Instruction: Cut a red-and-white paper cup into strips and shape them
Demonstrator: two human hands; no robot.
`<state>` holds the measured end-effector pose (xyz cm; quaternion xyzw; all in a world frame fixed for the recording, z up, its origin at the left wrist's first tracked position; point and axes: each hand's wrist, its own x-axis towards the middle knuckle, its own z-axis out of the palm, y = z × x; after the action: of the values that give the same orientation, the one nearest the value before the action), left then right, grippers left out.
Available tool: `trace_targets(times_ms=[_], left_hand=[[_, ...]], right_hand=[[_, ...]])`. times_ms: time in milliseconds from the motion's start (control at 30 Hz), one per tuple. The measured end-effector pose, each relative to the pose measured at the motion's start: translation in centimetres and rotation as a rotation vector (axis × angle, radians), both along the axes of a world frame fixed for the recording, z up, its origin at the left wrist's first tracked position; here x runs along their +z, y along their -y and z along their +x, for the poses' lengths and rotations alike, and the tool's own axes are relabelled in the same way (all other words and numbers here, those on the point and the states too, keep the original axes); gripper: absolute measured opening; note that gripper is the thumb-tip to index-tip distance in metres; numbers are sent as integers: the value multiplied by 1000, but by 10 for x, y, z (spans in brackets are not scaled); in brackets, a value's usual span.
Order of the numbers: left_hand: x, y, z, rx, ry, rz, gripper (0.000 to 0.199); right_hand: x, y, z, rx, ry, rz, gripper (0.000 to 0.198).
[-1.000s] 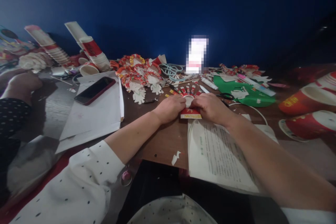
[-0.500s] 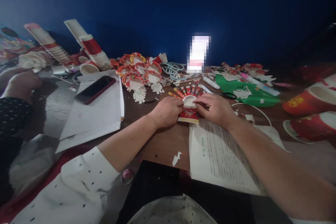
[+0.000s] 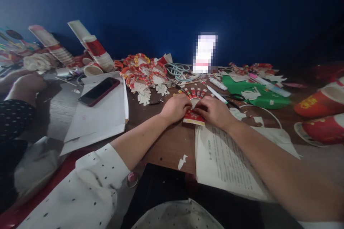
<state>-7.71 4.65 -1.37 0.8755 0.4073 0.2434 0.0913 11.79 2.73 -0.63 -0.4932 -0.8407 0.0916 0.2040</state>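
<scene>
A red and white paper cup (image 3: 194, 118), its wall cut into strips that fan out at the far side, lies between my two hands over the brown table. My left hand (image 3: 176, 108) grips its left side, fingers bent at the white round base. From the right, my right hand (image 3: 213, 111) pinches the cup near the same white part. The fingertips of both hands almost meet there and hide some of the cup. Just beyond my right hand lie a white marker (image 3: 217, 94) and dark-handled scissors (image 3: 236, 97).
A heap of cut red and white cup pieces (image 3: 143, 73) lies at the back. A phone (image 3: 99, 91) rests on white paper at left, near stacked cups (image 3: 99, 53). Printed sheets (image 3: 225, 161) lie under my right forearm. Another person's hand (image 3: 28, 86) is at far left.
My hands have drawn closer together on the cup, the right one shifting left and both fingertips moving onto the white base. The view has shifted slightly.
</scene>
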Motion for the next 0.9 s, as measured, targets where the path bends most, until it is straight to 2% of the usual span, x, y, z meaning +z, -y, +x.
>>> trace_targets(times_ms=[233,400,533,633,767,900], left_hand=[[4,-7,2,-4,37,-165,9],[5,-14,-1,-62,-10,-208,7],[5,-21,2,-89,-37,-117,8],[6,-28,10,-99,-98,13,12],[7,-33,21,-94,-210,165,20],[7,-31,23,-83,-284,221,21]], right_hand=[[1,2,-5,-85,18,-47,19],[1,4,-8,-70,45,-10,14],[-3,2,-6,-60,87,99,13],[-6,-5,-3,-116,109,166,18],[-5,-11,0,-194,181,198,21],[-2,-13,2,-193,242,205,22]])
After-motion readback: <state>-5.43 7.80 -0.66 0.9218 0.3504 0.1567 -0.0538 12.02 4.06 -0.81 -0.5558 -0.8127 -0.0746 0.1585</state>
